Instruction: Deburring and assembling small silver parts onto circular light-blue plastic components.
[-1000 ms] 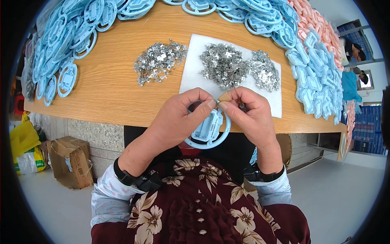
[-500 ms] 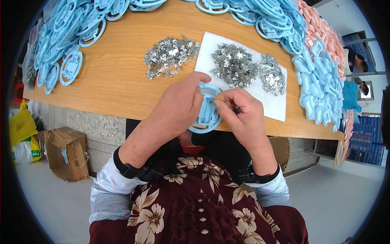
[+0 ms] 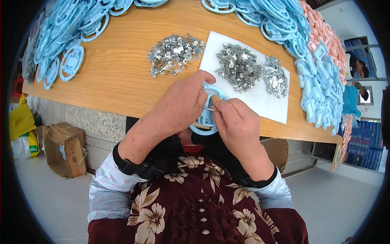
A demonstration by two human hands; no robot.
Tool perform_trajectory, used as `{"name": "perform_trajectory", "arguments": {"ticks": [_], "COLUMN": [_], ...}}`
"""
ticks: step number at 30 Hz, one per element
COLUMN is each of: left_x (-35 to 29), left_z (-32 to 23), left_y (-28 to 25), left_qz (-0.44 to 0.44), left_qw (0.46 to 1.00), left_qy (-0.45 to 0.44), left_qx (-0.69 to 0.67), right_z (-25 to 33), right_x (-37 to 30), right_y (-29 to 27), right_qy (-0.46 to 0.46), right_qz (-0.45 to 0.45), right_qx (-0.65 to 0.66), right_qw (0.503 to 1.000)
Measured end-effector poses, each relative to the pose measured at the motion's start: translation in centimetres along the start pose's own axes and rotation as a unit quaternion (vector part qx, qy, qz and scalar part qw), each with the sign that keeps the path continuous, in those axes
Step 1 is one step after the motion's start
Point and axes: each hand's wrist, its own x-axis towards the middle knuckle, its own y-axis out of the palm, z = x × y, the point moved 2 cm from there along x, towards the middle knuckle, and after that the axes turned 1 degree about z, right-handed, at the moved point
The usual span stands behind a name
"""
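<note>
The ring-shaped piece [image 3: 205,118] between the left hand [image 3: 178,106] and the right hand [image 3: 235,122] looks like smooth light-blue plastic with a soft sheen, as do the heaps of blue rings [image 3: 65,36] — the pink pieces [image 3: 325,28] share that moulded finish. The small clips [image 3: 174,53] are bright, glittering metal. They lie partly on a white sheet [image 3: 264,101], matt and slightly fuzzy, like felt or paper. The table [image 3: 118,77] is pale wood with a satin grain. The box [image 3: 65,146] is dull brown cardboard.
</note>
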Motion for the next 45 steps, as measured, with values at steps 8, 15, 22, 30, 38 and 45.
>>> {"name": "perform_trajectory", "arguments": {"ticks": [8,15,22,30,38,45], "left_x": [0.0,-0.5,-1.3,-1.2,-1.0,-0.9], "left_z": [0.4,0.0,-0.6,-1.2,-0.6,-0.2], "left_y": [0.3,-0.4,-0.9,-0.9,-0.5,-0.5], "left_qz": [-0.011,0.014,0.084,0.044,0.051,0.042], "left_qw": [1.000,0.990,0.973,0.994,0.998,0.999], "left_qy": [0.000,-0.010,-0.040,-0.026,-0.017,-0.003], "left_qx": [-0.005,-0.140,-0.212,-0.093,-0.031,-0.026], "right_z": [-0.2,-2.6,-2.6,-3.3,-1.1,-0.1], "right_x": [-0.7,-0.7,-0.7,-0.9,-0.8,-0.5], "right_y": [-1.1,-1.3,-1.6,-1.5,-3.0,-3.2], "right_qy": [0.016,0.211,0.399,0.186,0.123,0.077], "right_qz": [0.124,-0.009,0.119,0.016,0.078,0.122], "right_qx": [-0.033,0.161,0.492,0.188,-0.033,-0.042], "right_qw": [0.992,0.964,0.765,0.964,0.989,0.989]}}
